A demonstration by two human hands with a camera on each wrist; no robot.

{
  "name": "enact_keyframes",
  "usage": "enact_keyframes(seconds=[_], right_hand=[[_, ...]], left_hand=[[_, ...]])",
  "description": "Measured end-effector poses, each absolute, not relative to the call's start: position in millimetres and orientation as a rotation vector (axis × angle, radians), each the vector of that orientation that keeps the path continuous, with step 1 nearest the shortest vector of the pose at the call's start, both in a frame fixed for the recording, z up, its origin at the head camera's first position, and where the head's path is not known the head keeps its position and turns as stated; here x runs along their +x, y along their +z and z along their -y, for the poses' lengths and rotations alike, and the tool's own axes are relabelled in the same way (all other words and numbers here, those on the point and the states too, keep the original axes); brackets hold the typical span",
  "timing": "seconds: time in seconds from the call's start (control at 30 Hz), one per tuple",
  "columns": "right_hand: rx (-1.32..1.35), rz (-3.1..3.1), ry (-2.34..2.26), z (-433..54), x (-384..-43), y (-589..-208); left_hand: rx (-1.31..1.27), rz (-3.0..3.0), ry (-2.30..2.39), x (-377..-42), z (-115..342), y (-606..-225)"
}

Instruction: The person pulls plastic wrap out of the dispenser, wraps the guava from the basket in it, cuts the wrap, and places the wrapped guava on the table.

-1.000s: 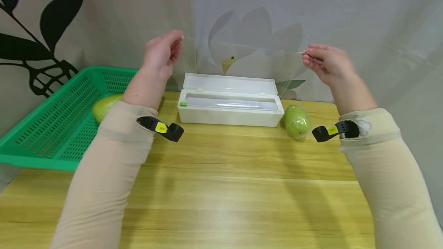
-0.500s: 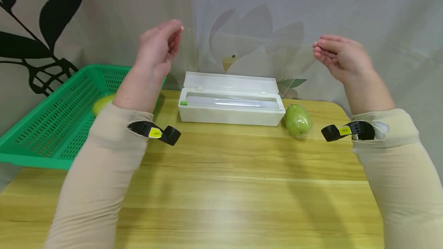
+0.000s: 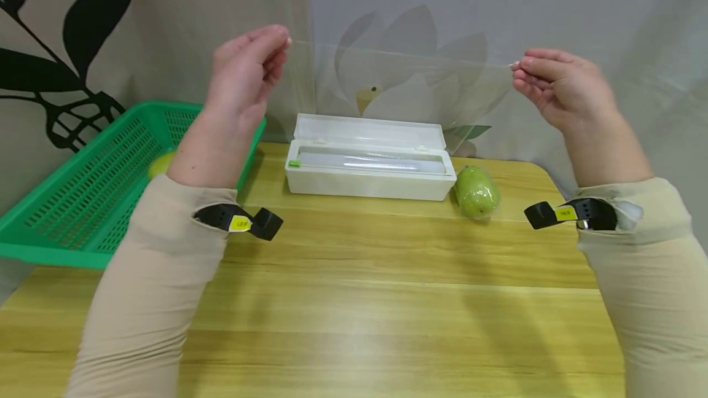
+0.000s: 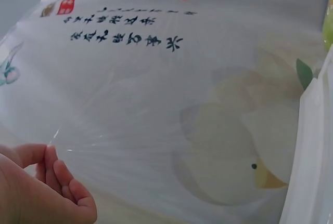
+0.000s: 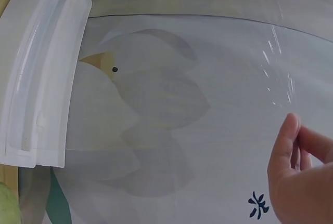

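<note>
A sheet of clear cling film [image 3: 398, 72] is stretched in the air between both hands, its top edge faintly visible in the head view. My left hand [image 3: 246, 72] pinches one corner between thumb and forefinger; creases fan out from that pinch in the left wrist view. At the other corner my right hand [image 3: 564, 88] pinches the film, and glints show near its fingertips in the right wrist view. Below the sheet stands a white cling film dispenser box [image 3: 370, 183], lid raised, with a roll inside. Beside it lies a green fruit [image 3: 477, 193] wrapped in film.
A green plastic basket [image 3: 72, 257] stands at the left, with a yellow-green fruit [image 3: 160, 166] in it, partly hidden by the left arm. The wooden table [image 3: 387, 312] reaches back to a printed curtain [image 3: 636, 48] behind the box.
Both hands have risen and drawn farther apart, the right one moving rightward and the left slightly leftward. The film between them is pulled wider and its top edge shows more clearly.
</note>
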State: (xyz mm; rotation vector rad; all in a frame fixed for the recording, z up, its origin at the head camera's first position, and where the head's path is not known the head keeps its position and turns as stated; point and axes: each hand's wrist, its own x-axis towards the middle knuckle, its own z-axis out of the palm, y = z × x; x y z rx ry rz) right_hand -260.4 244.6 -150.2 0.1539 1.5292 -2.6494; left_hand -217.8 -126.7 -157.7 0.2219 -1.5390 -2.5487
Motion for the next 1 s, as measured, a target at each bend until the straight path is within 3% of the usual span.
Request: enact_keyframes(seconds=[0.47, 0.63, 0.8, 0.9, 1.0], right_hand=[[-0.037, -1.653, -2.662, -245.2, -243.7, -144.7], [-0.246, -1.876, -2.634, -242.1, -233.7, -153.2], [-0.328, -2.754, -2.174, -234.4, -220.1, -155.8], [-0.338, -3.051, -1.866, -235.6, -214.7, -155.5], [-0.503, -2.931, -1.868, -242.3, -211.7, -154.9]], left_hand=[[0.062, 1.674, -2.445, -206.1, 132.9, -147.9], [-0.194, 2.280, -1.890, -197.8, 134.9, -150.7], [-0.282, 2.618, -1.153, -190.0, 134.3, -153.9], [-0.297, 2.641, -0.987, -186.1, 137.5, -153.9], [-0.358, 2.606, -0.949, -183.7, 143.2, -154.4]])
